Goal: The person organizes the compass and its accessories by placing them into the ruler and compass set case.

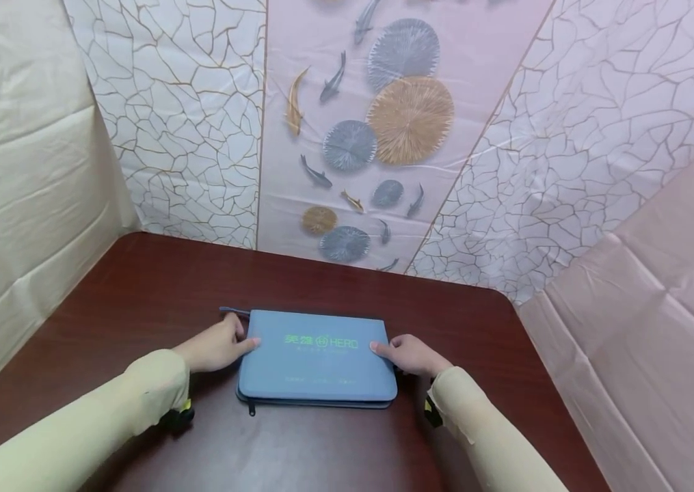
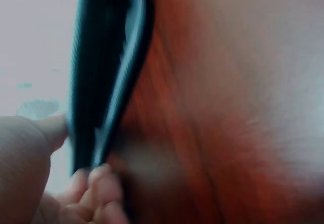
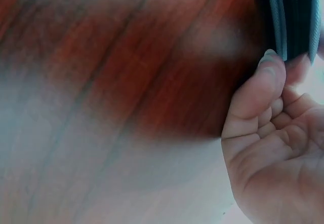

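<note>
A blue zippered case (image 1: 318,369) with green lettering that includes "HERO" lies flat in front of me in the head view. My left hand (image 1: 214,345) grips its left edge, thumb on the cover and fingers curled at the side. On the opposite edge my right hand (image 1: 411,354) holds it the same way, thumb on top. In the left wrist view the case (image 2: 109,77) gapes along its zippered edge, with fingertips at the lower layer. Fingers (image 3: 258,89) of the right hand meet the case's underside (image 3: 291,21) in the right wrist view.
The case is over a dark reddish-brown table (image 1: 168,287). A zipper pull (image 1: 251,408) hangs at its near left corner, and a strap (image 1: 232,309) sticks out at the far left. Patterned cloth (image 1: 347,184) hangs behind the table, with pale padded walls (image 1: 20,205) at both sides.
</note>
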Demonstrator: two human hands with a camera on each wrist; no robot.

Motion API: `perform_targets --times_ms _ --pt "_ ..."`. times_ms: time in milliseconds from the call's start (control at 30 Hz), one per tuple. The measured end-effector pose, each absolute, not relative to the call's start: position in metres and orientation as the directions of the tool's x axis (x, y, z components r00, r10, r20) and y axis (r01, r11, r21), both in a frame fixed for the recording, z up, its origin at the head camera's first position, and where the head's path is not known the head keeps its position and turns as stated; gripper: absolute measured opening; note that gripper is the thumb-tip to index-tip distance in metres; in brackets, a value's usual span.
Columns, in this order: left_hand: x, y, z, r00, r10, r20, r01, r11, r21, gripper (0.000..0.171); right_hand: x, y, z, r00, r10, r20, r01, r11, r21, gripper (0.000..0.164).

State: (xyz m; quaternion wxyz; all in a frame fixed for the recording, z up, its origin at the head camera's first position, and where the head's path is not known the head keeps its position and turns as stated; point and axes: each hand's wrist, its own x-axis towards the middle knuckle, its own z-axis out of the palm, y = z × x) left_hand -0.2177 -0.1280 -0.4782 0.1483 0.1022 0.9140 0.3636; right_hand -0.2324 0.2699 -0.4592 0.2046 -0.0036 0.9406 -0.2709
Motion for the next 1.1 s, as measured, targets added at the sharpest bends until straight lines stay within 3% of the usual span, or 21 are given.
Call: perform_targets --times_ms 100,233,500,633,800,1100 --pt "-0.199 -0.125 -0.471 -0.92 0.331 -0.211 0.103 0.721 0.685 0.047 -0.233 0.271 -0.457 -0.909 -0.146 -0.389 0.083 0.854 -0.514 0.055" --pt "-0.177 -0.119 -0.467 -0.898 0.362 -0.251 0.102 0.726 0.68 0.057 -0.232 0.272 -0.456 -0.901 -0.169 -0.4 0.065 0.858 -0.51 0.053" --pt "-0.16 -0.105 -0.472 -0.934 0.319 -0.163 0.186 0.82 0.541 0.074 -0.236 0.271 -0.459 -0.898 -0.156 -0.412 0.077 0.865 -0.496 0.053" --pt "-0.159 -0.103 -0.472 -0.934 0.312 -0.172 0.187 0.84 0.51 0.068 -0.238 0.27 -0.46 -0.893 -0.162 -0.421 0.071 0.871 -0.486 0.055" --pt "-0.158 -0.105 -0.467 -0.926 0.296 -0.234 0.144 0.851 0.505 0.039 -0.239 0.27 -0.459 -0.886 -0.165 -0.434 0.07 0.876 -0.477 0.054" --pt "-0.154 -0.112 -0.469 -0.926 0.327 -0.188 0.165 0.798 0.579 0.051 -0.239 0.269 -0.458 -0.883 -0.16 -0.441 0.078 0.877 -0.474 0.054"
